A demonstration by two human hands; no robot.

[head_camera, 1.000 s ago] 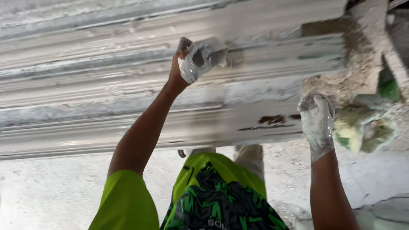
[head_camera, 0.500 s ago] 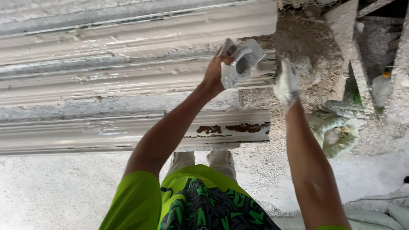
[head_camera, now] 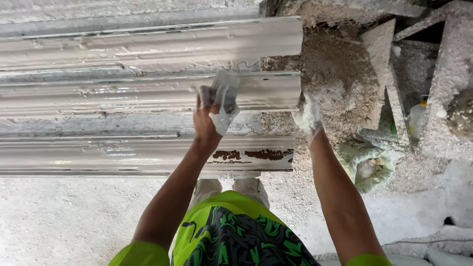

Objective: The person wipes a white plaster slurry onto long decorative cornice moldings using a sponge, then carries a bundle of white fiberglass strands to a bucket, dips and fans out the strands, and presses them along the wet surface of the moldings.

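We look down over our own arms at a row of long white plaster cornice mouldings [head_camera: 148, 93] lying side by side on a crusted work surface [head_camera: 340, 83], their ends lined up just past the middle of the view.

Our left hand [head_camera: 209, 116] is raised over the middle moulding, near its right end. Its fingers [head_camera: 203, 98] are curled tight around a crumpled, plaster-smeared plastic scraper [head_camera: 224, 101], which sits pressed against the wet, glossy face of that moulding. The grip is closed, with the thumb side hidden behind the pale sheet.

Our right hand [head_camera: 308, 116] is coated in white plaster and rests at the very end of the same middle moulding, touching its cut edge where it meets the rough surface. We cannot tell how far its fingers are open, since plaster blurs their outline; it shows nothing held.

The nearest moulding [head_camera: 123, 155] carries dark brown bare patches [head_camera: 246, 155] close to its right end, just below our left wrist. The farthest moulding [head_camera: 148, 44] has a ragged, flaking plaster edge.

To the right, below the surface, a plaster-caked sack [head_camera: 367, 165] lies open on the dusty floor [head_camera: 59, 221]. Beyond it stand grey, plaster-splashed frame legs [head_camera: 446, 79], with a small pale bottle [head_camera: 418, 118] between them. Our green and black patterned shirt [head_camera: 231, 231] fills the bottom of the view.
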